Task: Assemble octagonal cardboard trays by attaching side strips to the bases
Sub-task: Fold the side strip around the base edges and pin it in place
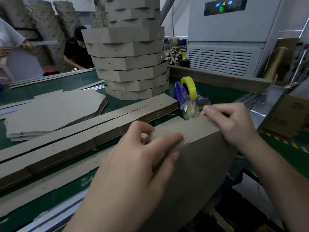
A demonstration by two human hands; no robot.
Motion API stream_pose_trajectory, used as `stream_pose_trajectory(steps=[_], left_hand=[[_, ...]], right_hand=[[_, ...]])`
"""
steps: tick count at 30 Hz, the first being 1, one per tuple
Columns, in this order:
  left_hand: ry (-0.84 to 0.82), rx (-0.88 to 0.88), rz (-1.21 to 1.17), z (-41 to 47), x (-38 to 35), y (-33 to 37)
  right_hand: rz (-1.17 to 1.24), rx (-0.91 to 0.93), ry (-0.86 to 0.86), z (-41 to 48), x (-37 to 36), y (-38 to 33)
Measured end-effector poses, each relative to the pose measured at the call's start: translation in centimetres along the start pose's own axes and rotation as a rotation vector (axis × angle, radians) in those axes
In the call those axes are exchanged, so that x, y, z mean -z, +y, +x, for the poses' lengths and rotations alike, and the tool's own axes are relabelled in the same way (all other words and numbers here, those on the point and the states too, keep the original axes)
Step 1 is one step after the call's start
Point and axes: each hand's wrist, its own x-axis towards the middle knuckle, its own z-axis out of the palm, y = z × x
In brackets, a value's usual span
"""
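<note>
Left grip [133, 158] and right grip [234, 124] pinch the side strip [184, 126], running left-right atop the tilted base [200, 168].

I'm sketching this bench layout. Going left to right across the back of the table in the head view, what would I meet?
Stack of flat bases → tower of finished trays → blue tape dispenser.

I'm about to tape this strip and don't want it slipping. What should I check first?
1. Left hand grip on side strip: ok, thumb and fingers clamp it.
2. Right hand pinching strip's far corner: ok.
3. Strip flush with base: cannot tell, hands cover the joint.
4. Tape dispenser close by, yellow roll loaded: ok.
5. Free tape end ready: cannot tell.
6. Hand free for tape: not ok, both holding.
</note>
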Motion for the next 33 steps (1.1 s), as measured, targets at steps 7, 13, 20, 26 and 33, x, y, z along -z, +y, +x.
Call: stream_pose_trajectory(steps=[7, 13, 20, 26, 33], left_hand=[[-0.085, 0.003, 0.147, 1.3, -2.0, -1.9], [0.044, 0.029, 0.140, 1.7, -3.1, -2.5], [0.067, 0.049, 0.158, 1.5, -3.2, -2.6], [0.043, 0.079, 0.134, 1.3, -2.9, -2.9], [0.073, 0.066, 0.113, 1.4, -3.2, -3.2]], right_hand=[[-0.060, -0.016, -0.047, -1.1, -3.8, 0.6], [-0.004, -0.240, 0.081, 3.6, -2.2, 2.6], [-0.016, -0.812, 0.065, 9.6, -1.2, 7.5], [0.383, -0.919, 0.203, 9.8, -1.2, 7.4], [0.603, -0.710, 0.344, 7.5, -1.5, 6.8]])
